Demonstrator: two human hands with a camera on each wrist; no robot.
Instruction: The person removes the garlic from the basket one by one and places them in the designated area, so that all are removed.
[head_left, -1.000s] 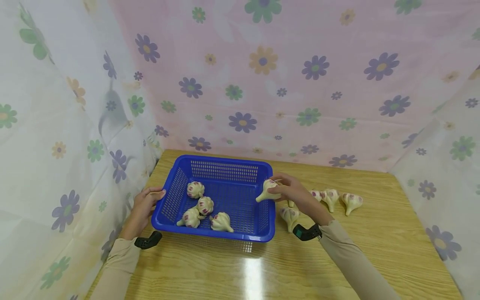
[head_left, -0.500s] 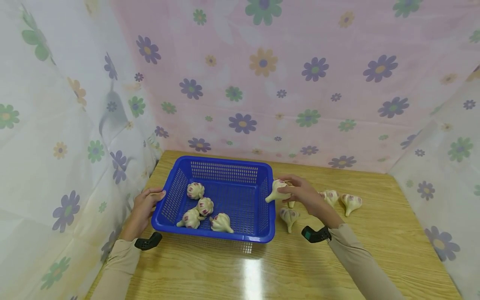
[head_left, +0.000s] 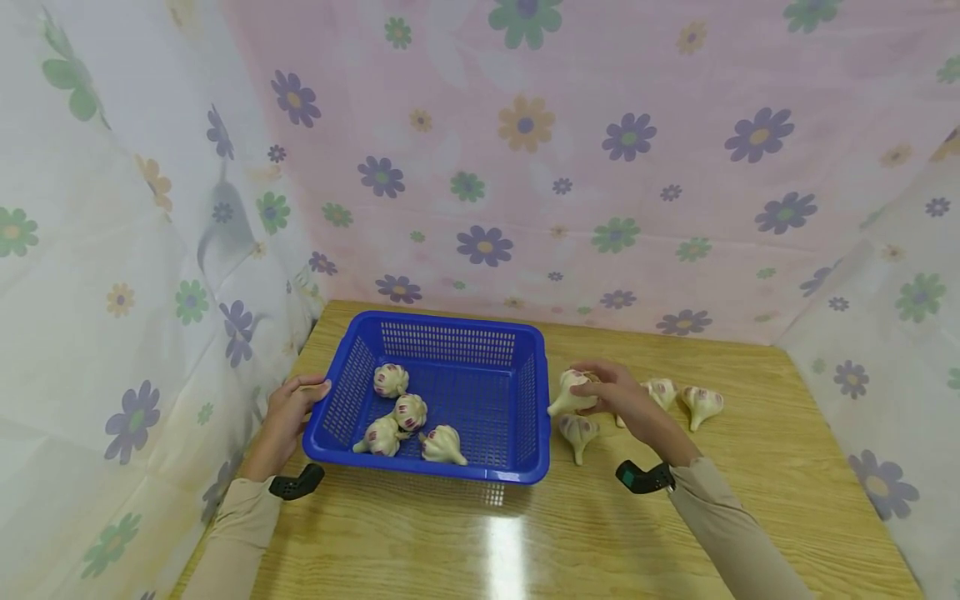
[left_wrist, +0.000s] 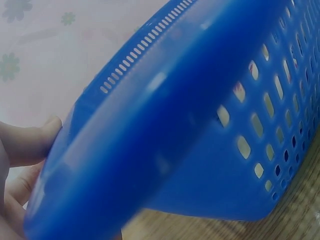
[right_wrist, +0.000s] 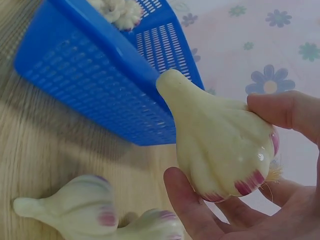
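Garlic bulb (head_left: 568, 393), one: held aloft just outside the blue basket (head_left: 472, 400) at 3 o'clock, neck aimed toward 8 o'clock; contact with the rim cannot be told.

Change, last second: bulb passes from above the basket's interior, over the rim, to its outer side, and sits lower. Bearing on the work, as judged: exit from the basket complete, setting-down not yet done.

Right grip (head_left: 617, 397): thumb and fingers curled round the bulb's fat end. Left grip (head_left: 289, 412): pinching the basket rim at 9 o'clock; unchanged.

Basket bulbs (head_left: 442, 443), four: lying between 6 and 10 o'clock of the basket floor.

Bench bulbs (head_left: 702, 402), several: lying from 3 to 4 o'clock of the basket, some partly hidden behind the right grip.

Materials: bulb cream, glossy, ridged into lobes, pear-shaped, magenta streaks near the base, wiry tan root tuft. Basket apparently moulded plastic, rectangular, corners rounded, walls slotted, rim smooth. Bench (head_left: 420, 542) wood-grained, shiny, glare at 6 o'clock.
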